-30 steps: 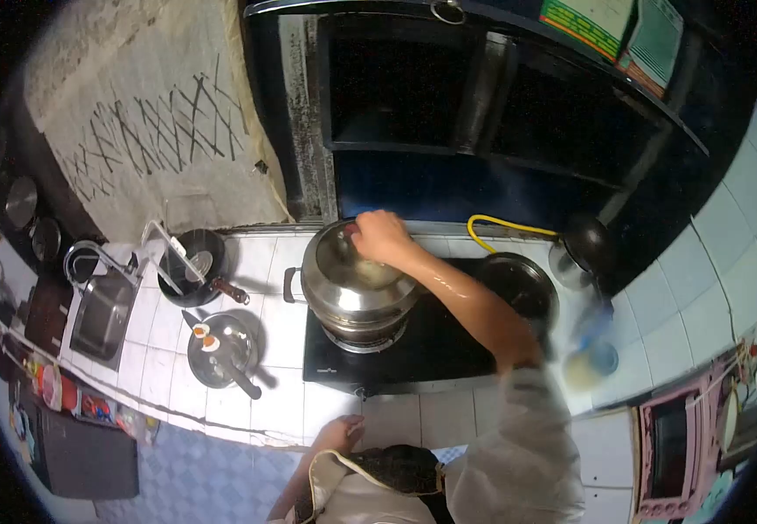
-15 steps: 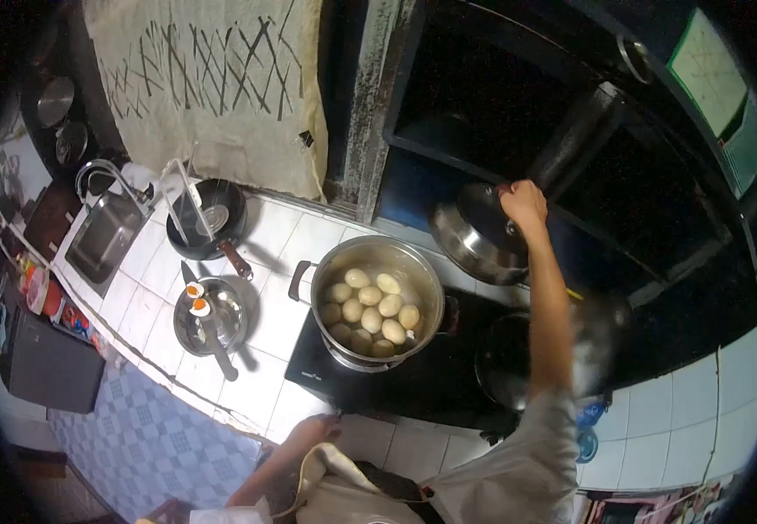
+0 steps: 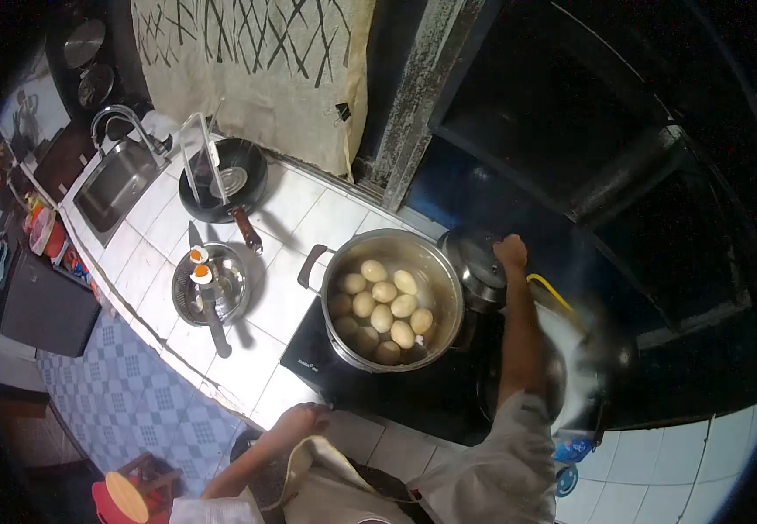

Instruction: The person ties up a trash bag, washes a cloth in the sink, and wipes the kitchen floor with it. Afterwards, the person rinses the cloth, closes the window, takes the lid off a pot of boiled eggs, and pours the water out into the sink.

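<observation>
A large steel pot [image 3: 444, 345] stands uncovered on the black stove [image 3: 309, 349], with several pale eggs [image 3: 382, 316] inside. Behind and to the right of the pot, my right hand [image 3: 510, 251] is closed on the pot's lid [image 3: 474, 266], which is tilted near the back wall. My left hand [image 3: 302, 419] rests by the counter's front edge, in front of the stove; its fingers are too dark and small to make out. Left of the pot, a steel bowl [image 3: 232, 306] bears a knife [image 3: 215, 327] and two cut egg halves [image 3: 200, 265].
A black pan [image 3: 252, 170] with a clear stand sits behind the bowl. The sink [image 3: 116, 188] is at the far left. Beyond the stove's right side are a yellow hose [image 3: 550, 291] and a blue item [image 3: 573, 450]. A red stool [image 3: 116, 502] stands on the floor.
My right hand has lifted the lid off the pot and carried it right, uncovering the eggs. It is now lower, close behind the pot. The view has swung right.
</observation>
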`<control>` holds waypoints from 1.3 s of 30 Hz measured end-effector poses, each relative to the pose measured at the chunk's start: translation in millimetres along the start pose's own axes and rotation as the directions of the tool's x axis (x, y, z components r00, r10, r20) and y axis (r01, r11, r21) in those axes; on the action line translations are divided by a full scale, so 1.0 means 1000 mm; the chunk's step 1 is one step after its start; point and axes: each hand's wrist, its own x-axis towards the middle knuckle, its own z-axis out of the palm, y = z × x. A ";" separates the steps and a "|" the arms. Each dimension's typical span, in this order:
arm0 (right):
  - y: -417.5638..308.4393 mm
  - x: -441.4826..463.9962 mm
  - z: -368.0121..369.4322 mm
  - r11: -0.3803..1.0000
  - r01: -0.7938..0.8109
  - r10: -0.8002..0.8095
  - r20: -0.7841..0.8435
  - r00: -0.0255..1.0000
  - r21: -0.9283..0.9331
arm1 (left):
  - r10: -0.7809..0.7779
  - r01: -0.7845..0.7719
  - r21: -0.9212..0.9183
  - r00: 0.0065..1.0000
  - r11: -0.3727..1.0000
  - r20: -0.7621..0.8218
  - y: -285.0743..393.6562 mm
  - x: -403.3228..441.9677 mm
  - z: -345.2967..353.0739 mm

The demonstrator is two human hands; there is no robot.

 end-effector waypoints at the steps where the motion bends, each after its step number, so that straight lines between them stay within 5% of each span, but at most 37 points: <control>1: 0.006 0.006 0.014 0.999 0.023 -0.022 -0.021 1.000 0.038 | -0.014 0.014 0.001 1.000 1.000 0.015 -0.001 0.000 0.001; 6: 0.019 0.019 0.053 0.991 0.097 -0.091 -0.075 0.993 0.088 | 0.012 -0.012 0.017 0.999 1.000 -0.037 0.003 0.000 0.001; 12: 0.026 0.031 0.063 0.997 0.054 -0.065 0.257 0.964 0.049 | -0.058 0.059 -0.049 0.998 0.997 0.019 0.020 0.007 -0.020; 14: 0.036 0.030 0.073 0.962 0.273 -0.273 0.048 0.961 0.015 | -0.013 0.007 -0.102 0.998 0.995 -0.059 0.018 0.012 -0.025; 15: 0.044 0.027 0.077 0.965 0.261 -0.262 0.050 0.964 0.015 | -0.009 0.004 -0.100 0.999 0.995 -0.048 0.017 0.016 -0.030; 17: 0.032 -0.020 0.047 0.956 0.065 -0.065 -0.012 0.998 0.288 | -0.135 0.132 -0.098 0.991 0.986 -0.024 0.017 0.028 -0.051; 20: 0.068 -0.065 0.062 0.859 -0.023 0.000 0.044 0.999 0.511 | -0.211 0.105 -0.420 0.954 0.901 -0.213 -0.027 0.062 -0.054; 25: 0.072 -0.179 0.049 0.855 -0.090 0.064 0.070 0.996 0.511 | -0.454 -0.061 -0.748 0.761 0.661 -0.463 -0.039 0.128 -0.123; 27: 0.051 -0.209 0.016 0.527 -0.345 0.105 0.343 0.933 0.776 | -0.467 -0.088 -0.794 0.768 0.602 -0.438 -0.036 0.149 -0.149; 29: 0.045 -0.215 0.016 0.412 -0.336 0.097 0.327 0.940 0.847 | -0.395 -0.128 -0.812 0.824 0.570 -0.407 -0.026 0.163 -0.175; 31: 0.046 -0.212 0.030 0.593 -0.171 0.059 0.170 0.984 0.787 | -0.318 -0.156 -0.831 0.873 0.534 -0.369 -0.023 0.169 -0.182; 33: 0.048 -0.217 0.031 0.583 -0.151 0.057 0.146 0.988 0.798 | -0.281 -0.103 -0.672 0.854 0.734 -0.438 -0.026 0.177 -0.180; 39: 0.053 -0.254 0.010 0.587 -0.022 0.070 -0.024 0.997 0.809 | -0.281 -0.159 -0.691 0.832 0.705 -0.478 -0.002 0.105 -0.154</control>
